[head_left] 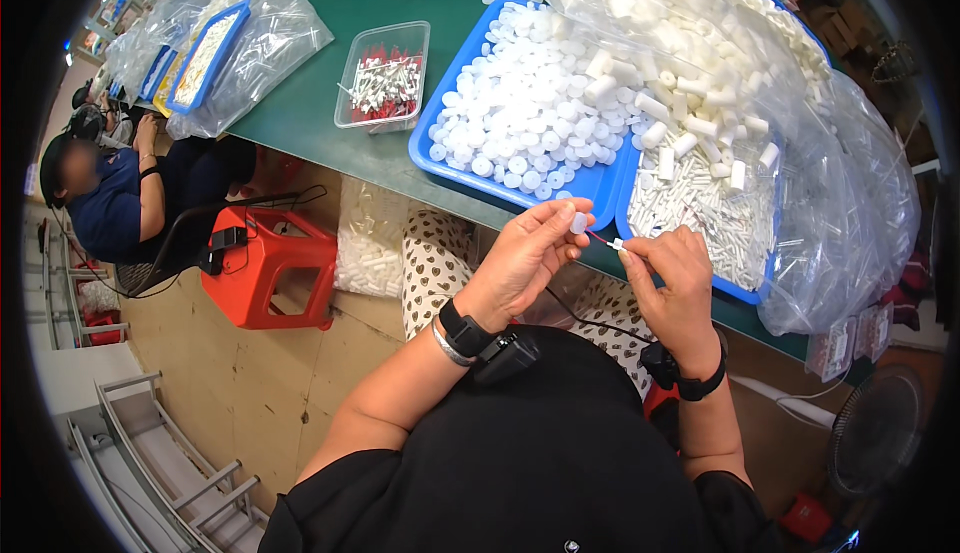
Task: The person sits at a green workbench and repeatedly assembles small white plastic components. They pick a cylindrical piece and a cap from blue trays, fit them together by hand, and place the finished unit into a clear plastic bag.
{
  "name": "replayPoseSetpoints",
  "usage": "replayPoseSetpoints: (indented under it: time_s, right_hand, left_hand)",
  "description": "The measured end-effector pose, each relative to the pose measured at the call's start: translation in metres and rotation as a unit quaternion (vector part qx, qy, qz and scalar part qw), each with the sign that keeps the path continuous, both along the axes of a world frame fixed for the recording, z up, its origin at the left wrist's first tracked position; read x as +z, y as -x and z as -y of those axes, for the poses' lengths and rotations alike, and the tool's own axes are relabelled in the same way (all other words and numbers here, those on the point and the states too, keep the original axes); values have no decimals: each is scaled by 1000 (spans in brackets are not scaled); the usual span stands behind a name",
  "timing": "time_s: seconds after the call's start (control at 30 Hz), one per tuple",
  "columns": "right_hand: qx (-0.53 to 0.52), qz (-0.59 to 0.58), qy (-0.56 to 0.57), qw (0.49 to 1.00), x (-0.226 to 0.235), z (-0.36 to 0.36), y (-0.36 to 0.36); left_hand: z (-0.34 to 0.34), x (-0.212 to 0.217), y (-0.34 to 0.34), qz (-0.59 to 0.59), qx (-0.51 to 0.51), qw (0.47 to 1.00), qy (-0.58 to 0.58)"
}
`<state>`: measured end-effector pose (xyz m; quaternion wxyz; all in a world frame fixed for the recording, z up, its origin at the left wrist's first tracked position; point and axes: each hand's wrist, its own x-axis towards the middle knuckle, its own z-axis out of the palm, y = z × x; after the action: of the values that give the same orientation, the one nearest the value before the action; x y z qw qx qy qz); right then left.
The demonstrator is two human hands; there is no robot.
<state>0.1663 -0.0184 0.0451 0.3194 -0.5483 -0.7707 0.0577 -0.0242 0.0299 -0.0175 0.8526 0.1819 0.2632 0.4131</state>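
My left hand (532,251) pinches a small translucent white disc (578,224) between thumb and fingertips. A thin red strand (599,239) spans the gap between the two hands. At its right end is a small white tip piece (617,245), gripped by the thumb and forefinger of my right hand (670,271). Both hands hover just over the near table edge. Beyond them, a blue tray (425,153) carries a heap of similar white discs (520,103). Another blue tray (747,295), beside my right hand, holds many slim white tubes (690,208) and thicker white cylinders (700,125).
A clear plastic box (352,118) of red-and-white pieces stands on the green table (300,103). Plastic bags (840,223) bulge on the right. At left are a red stool (265,273) and a seated person (120,203); a fan (875,428) stands lower right.
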Motion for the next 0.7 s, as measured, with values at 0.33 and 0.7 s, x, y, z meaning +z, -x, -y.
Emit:
replayPoseSetpoints:
  time_s: [0.33,0.7]
  right_hand:
    - [7,-9,-48,999,-12,2,9]
    - [-90,-281,151,944,-43,14,16]
  left_hand:
    - [16,-7,-16,22,-44,998,31]
    - [27,-11,-26,29,-57,997,35]
